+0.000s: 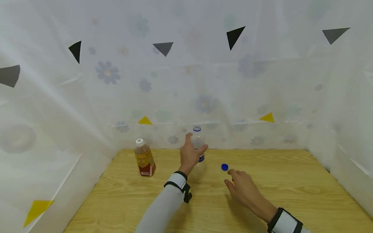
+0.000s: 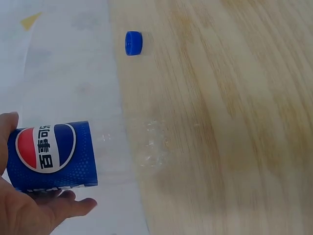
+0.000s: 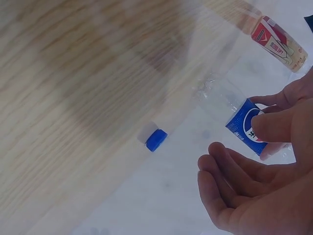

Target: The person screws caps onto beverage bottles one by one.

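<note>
In the head view a clear plastic bottle [image 1: 198, 141] stands upright on the table without a cap. Its blue Pepsi label [image 2: 53, 154] fills the left side of the left wrist view. My left hand [image 1: 190, 154] is at the bottle, thumb on one side and fingers on the other; whether it touches is unclear. To the right a blue bottle cap [image 1: 224, 167] lies on the wood. Just beside it hovers my right hand [image 1: 244, 190], fingers loosely bent and holding nothing. The right wrist view shows a gap between the cap [image 3: 156, 140] and the fingertips [image 3: 207, 169].
A drink bottle with a white cap and a yellow-and-red label [image 1: 144, 158] stands at the left on the wooden table [image 1: 276, 171]. White patterned sheeting [image 1: 186, 87] rises behind the table's far edge and along both sides.
</note>
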The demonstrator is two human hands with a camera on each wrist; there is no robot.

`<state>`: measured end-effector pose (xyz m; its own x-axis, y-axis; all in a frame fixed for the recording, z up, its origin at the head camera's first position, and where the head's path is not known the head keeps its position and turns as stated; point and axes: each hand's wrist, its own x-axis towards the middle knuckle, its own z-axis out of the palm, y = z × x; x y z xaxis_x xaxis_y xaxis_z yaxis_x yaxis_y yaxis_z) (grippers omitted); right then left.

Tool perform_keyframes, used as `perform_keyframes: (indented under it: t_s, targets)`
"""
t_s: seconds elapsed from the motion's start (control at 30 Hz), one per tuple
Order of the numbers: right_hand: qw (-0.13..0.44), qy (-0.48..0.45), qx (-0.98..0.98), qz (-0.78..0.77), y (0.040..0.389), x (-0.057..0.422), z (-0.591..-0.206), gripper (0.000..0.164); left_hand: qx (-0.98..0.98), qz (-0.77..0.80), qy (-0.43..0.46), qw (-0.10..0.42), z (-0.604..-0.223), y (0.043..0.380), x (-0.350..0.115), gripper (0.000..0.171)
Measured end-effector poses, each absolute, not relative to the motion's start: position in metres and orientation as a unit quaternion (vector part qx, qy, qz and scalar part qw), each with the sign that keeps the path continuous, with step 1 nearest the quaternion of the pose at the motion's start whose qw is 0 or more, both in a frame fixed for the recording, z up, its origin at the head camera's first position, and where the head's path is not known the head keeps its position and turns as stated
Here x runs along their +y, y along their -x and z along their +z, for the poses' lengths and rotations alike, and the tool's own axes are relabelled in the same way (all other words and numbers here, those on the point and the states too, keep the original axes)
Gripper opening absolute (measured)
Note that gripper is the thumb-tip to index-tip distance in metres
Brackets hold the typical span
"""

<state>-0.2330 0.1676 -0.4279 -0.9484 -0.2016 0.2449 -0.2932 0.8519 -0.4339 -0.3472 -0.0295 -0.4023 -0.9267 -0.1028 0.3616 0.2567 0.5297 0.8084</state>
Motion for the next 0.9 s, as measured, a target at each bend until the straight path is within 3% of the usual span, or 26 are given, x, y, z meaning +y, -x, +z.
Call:
perform_keyframes:
  t_s: [0.4,0.67,0.9]
  targets:
    - [0.079,-0.126,-0.957,0.249,0.232,0.168,-0.430,0.029,-0.866,-0.471,0.057,0.159,-0.393,0.340,-0.037,0.068]
    - [0.079,-0.121,-0.959,0.246,0.233,0.170,-0.433,0.029,-0.877,-0.461,0.098,0.095,-0.373,0.310,-0.052,0.064]
    - [0.080,-0.123,-0.959,0.243,0.233,0.171,-0.435,0.030,-0.876,-0.459,0.132,0.069,-0.365,0.283,-0.061,0.060]
